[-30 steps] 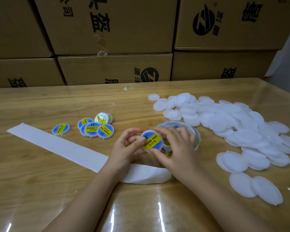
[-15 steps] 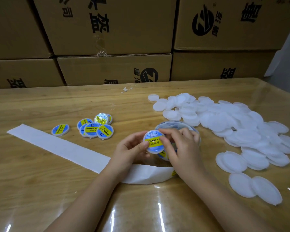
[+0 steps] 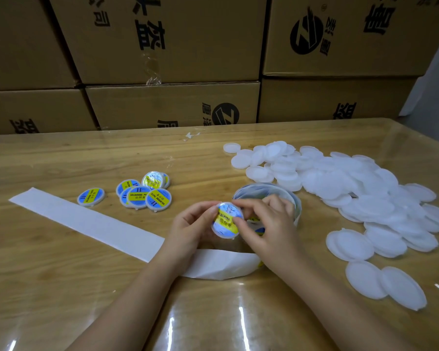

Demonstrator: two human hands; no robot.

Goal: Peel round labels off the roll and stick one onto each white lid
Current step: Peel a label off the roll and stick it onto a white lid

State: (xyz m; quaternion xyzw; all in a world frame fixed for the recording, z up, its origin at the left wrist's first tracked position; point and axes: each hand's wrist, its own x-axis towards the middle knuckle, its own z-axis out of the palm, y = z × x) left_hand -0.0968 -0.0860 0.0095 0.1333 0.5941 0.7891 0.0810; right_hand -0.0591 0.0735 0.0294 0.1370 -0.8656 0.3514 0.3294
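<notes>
Left hand (image 3: 188,229), right hand (image 3: 271,224) close together, fingers (image 3: 249,203) pinching one lid (image 3: 226,222)

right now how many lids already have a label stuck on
8 labelled lids. One held between left hand and right hand; one alone beside the white backing strip; six overlapping in a cluster just right of it. Overlap may hide more.

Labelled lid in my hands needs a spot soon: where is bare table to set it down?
Bare wood lies between the labelled lids and the cartons, and at the near left corner, this side of the backing strip. Crowded: the right side under blank lids, and around the label roll behind the held lid.
</notes>
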